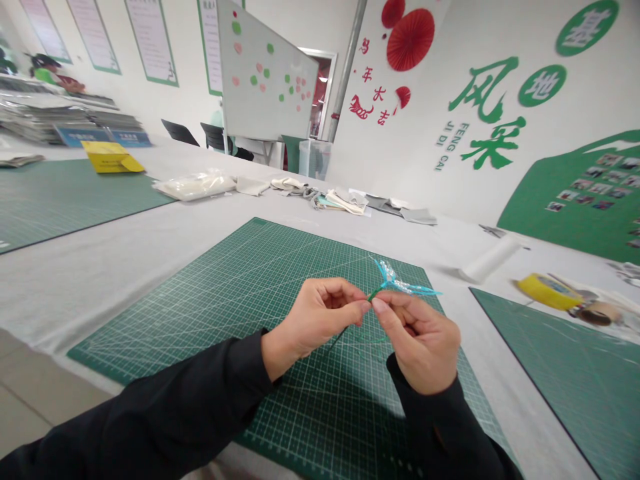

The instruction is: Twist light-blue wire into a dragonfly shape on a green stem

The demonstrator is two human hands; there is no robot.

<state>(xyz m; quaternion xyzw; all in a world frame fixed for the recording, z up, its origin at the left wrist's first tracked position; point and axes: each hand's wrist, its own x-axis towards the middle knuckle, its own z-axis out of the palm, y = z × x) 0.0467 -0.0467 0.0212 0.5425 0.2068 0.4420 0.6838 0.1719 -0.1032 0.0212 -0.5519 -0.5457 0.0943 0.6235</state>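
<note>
The left hand [320,320] and right hand [417,340] each pinch the green wire stem [373,295] between fingertips, narrow grip. The blue beaded sprig [393,277] at its end sits above the green cutting mat [210,300] on the counter [100,280].
</note>
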